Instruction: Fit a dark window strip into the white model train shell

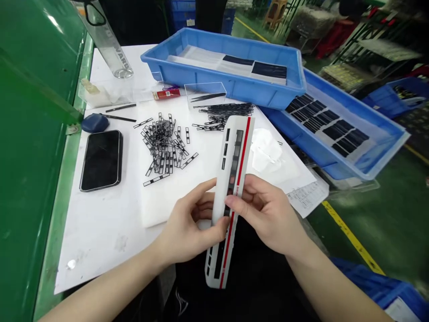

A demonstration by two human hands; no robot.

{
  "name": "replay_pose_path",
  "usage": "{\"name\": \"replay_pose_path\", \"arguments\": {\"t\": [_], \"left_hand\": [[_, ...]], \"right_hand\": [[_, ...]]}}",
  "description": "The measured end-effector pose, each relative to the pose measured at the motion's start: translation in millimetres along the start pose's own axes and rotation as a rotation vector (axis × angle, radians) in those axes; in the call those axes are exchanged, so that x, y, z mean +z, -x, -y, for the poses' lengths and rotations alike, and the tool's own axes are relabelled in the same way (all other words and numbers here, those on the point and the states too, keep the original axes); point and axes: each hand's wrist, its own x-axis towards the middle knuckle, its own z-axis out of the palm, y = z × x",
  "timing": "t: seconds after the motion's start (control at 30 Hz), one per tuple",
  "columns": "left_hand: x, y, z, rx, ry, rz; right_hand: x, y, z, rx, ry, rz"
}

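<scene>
Shell (221, 192), long and white with a red stripe (245, 150), stands tilted between both hands, held up at the near edge of the worktop (97, 232). The left hand (187, 228) grips its left side, fingers (205, 206) curled behind and thumb laid on the face; the right hand (268, 214) grips the right side a little higher, its thumb on the dark window band (236, 156) along the middle. Whether a strip lies under the thumbs is hidden. If they are pressing, the curled fingers should probably back the wall directly behind each thumb — a thin-looking shell could flex otherwise — and the pressure is best moved along the band in short, even steps, square to the face, so that nothing skews. Sparing the red stripe and the lettering (236, 190) beside it seems wise, since print may scuff. On the white pad (156, 203) beyond, a loose pile of black-framed strips (164, 154) lies apart from the shell, with a denser bundle (228, 112) near the clear box (191, 89); lifting those singly would likely avoid tangles.
</scene>
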Motion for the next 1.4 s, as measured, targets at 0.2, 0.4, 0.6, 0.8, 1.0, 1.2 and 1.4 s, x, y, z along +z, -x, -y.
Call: {"name": "replay_pose_path", "arguments": {"t": [0.2, 0.4, 0.6, 0.8, 1.0, 1.2, 1.4], "left_hand": [[1.2, -1.9, -2.0, 0.026, -0.072, 0.016], [4.5, -3.5, -3.4, 0.003, -0.079, -0.032], [3.0, -4.1, -2.3, -0.033, -0.027, -0.039], [5.7, -2.0, -2.0, -0.054, -0.037, -0.065], [2.5, -5.6, -3.4, -0.073, -0.003, -0.026], [-1.2, -5.7, -4.4, -0.093, 0.070, 0.015], [-1.1, -6.6, -2.3, -0.004, 0.064, 0.028]], "right_hand": [[-8.3, 8.6, -2.6, 0.033, 0.010, 0.051], [-10.3, 8.3, -7.3, 0.072, 0.024, 0.078], [-10.7, 7.0, -10.1, 0.100, -0.015, 0.140], [-9.9, 7.6, -10.7, 0.125, -0.012, 0.133], [-14.8, 6.0, -16.8, 0.058, -0.058, 0.128], [-16.3, 8.5, -13.5, 0.005, -0.100, 0.190], [-13.1, 10.3, -14.1, -0.019, -0.009, 0.179]]}}
